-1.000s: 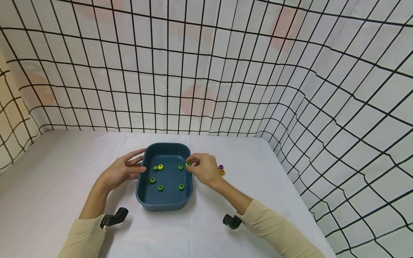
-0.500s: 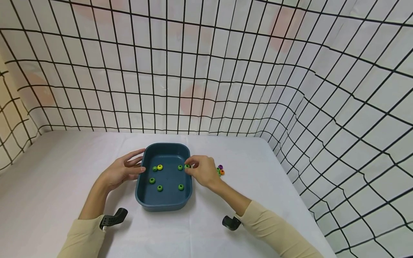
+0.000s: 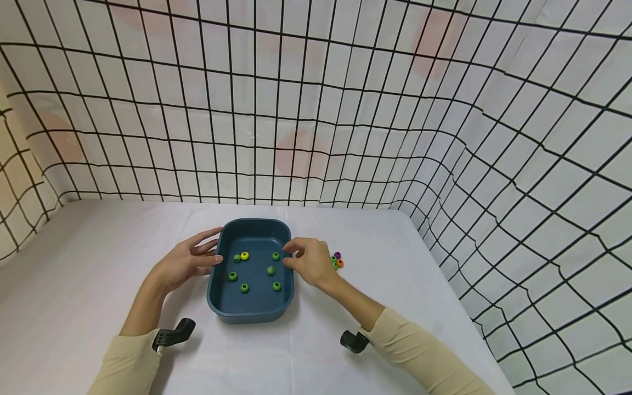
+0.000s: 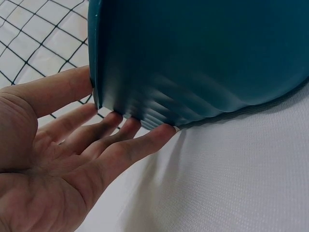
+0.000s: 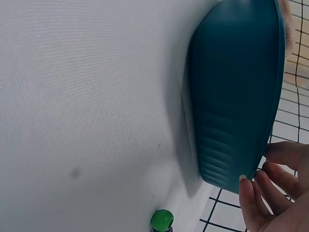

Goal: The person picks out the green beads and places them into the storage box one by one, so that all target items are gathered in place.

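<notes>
A dark blue rectangular tray [image 3: 253,317] stands on the table. Several green beads lie spread over its floor, with one green bead [image 3: 270,270] right of its middle and a yellow bead [image 3: 244,256] beside another green one. My left hand [image 3: 182,264] touches the tray's left side with extended, spread fingers; in the left wrist view the fingertips meet its outer wall [image 4: 159,92]. My right hand [image 3: 313,264] is over the right rim, thumb and index finger apart with nothing between them. In the right wrist view its fingers [image 5: 248,198] are right at the rim.
Right of my right hand sits a small cluster of beads: a purple bead [image 3: 337,255], an orange bead [image 3: 340,264] and green ones, partly hidden by the hand. White cloth [image 3: 316,351] covers the table. Black netting [image 3: 257,120] over white sheeting rises behind and at the sides.
My right hand moved slightly over the tray and let go of a green bead, which now lies lower on the tray floor. My left hand stayed at the tray's side.
</notes>
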Demonstrator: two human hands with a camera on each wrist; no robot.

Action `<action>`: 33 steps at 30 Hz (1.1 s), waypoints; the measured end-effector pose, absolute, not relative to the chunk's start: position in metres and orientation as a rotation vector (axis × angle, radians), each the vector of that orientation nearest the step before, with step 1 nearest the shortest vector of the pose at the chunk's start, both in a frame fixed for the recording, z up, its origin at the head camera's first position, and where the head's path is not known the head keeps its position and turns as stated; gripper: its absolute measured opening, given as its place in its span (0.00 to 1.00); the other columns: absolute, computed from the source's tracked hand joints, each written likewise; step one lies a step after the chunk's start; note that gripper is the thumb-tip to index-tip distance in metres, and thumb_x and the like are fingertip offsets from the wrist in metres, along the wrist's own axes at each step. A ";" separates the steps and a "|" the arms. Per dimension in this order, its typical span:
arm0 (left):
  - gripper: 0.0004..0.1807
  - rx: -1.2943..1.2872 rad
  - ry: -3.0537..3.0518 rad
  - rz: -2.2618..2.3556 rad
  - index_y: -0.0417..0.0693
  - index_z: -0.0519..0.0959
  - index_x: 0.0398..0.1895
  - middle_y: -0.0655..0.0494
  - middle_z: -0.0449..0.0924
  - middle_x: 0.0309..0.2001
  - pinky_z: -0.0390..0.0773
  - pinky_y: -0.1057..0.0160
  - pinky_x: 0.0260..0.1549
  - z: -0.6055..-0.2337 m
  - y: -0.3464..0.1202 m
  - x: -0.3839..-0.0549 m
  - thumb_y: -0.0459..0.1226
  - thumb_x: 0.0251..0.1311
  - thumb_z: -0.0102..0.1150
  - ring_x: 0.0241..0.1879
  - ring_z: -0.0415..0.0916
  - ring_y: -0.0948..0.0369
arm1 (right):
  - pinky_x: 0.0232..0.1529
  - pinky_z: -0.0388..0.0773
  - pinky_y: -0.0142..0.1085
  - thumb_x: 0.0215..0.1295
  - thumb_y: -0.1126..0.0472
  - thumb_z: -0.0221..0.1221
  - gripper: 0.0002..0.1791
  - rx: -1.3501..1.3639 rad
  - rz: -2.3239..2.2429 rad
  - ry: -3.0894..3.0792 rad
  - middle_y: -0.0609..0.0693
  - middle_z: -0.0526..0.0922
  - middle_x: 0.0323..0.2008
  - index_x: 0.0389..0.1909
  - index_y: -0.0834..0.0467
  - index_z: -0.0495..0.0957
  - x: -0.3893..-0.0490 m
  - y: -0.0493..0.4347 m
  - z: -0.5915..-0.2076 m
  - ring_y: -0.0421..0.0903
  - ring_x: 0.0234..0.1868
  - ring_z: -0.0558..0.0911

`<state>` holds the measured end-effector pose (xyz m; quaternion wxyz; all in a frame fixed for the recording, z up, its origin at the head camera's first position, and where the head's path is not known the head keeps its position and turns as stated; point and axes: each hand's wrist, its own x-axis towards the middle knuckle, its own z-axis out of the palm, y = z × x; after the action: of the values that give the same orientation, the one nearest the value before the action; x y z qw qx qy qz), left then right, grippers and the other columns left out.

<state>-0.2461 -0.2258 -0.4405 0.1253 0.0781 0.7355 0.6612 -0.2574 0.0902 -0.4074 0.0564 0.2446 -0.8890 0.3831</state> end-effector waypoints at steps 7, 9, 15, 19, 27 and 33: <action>0.46 0.233 2.128 1.934 0.50 0.49 0.82 0.36 0.49 0.80 0.78 0.45 0.58 -0.441 -0.226 -0.247 0.31 0.66 0.62 0.73 0.60 0.36 | 0.34 0.82 0.34 0.61 0.66 0.68 0.11 0.749 1.164 -2.684 0.57 0.90 0.42 0.45 0.63 0.87 -0.257 0.091 -0.407 0.54 0.42 0.85; 0.46 0.232 2.127 1.933 0.50 0.49 0.82 0.36 0.49 0.80 0.79 0.45 0.58 -0.441 -0.226 -0.247 0.31 0.66 0.63 0.73 0.60 0.36 | 0.34 0.81 0.33 0.61 0.66 0.68 0.11 0.751 1.166 -2.677 0.56 0.90 0.41 0.44 0.63 0.87 -0.257 0.092 -0.407 0.53 0.41 0.85; 0.46 0.227 2.143 1.928 0.50 0.50 0.82 0.36 0.50 0.79 0.79 0.46 0.57 -0.440 -0.226 -0.246 0.31 0.66 0.63 0.72 0.63 0.37 | 0.35 0.81 0.34 0.60 0.65 0.69 0.10 0.726 1.147 -2.649 0.53 0.91 0.38 0.42 0.61 0.87 -0.258 0.097 -0.406 0.49 0.37 0.86; 0.45 0.222 2.147 1.924 0.50 0.50 0.82 0.35 0.50 0.79 0.79 0.46 0.57 -0.439 -0.226 -0.246 0.31 0.67 0.62 0.72 0.63 0.36 | 0.36 0.82 0.36 0.59 0.65 0.70 0.10 0.694 1.116 -2.642 0.54 0.91 0.37 0.42 0.61 0.88 -0.259 0.103 -0.405 0.49 0.37 0.86; 0.45 0.213 2.151 1.919 0.50 0.49 0.82 0.35 0.50 0.79 0.80 0.47 0.57 -0.437 -0.225 -0.245 0.30 0.67 0.61 0.72 0.62 0.36 | 0.39 0.84 0.40 0.58 0.66 0.69 0.09 0.617 1.103 -2.648 0.55 0.90 0.35 0.40 0.58 0.88 -0.261 0.123 -0.409 0.49 0.37 0.86; 0.45 0.212 2.157 1.911 0.51 0.49 0.82 0.35 0.50 0.79 0.80 0.47 0.57 -0.438 -0.224 -0.245 0.31 0.67 0.62 0.72 0.63 0.37 | 0.39 0.83 0.41 0.56 0.66 0.70 0.09 0.554 1.105 -2.656 0.54 0.90 0.34 0.39 0.58 0.88 -0.261 0.138 -0.413 0.49 0.35 0.86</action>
<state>-0.2447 -0.2244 -0.4377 0.1255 0.0729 0.7406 0.6561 -0.2614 0.1381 -0.4134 0.1058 0.1881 -0.9016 0.3749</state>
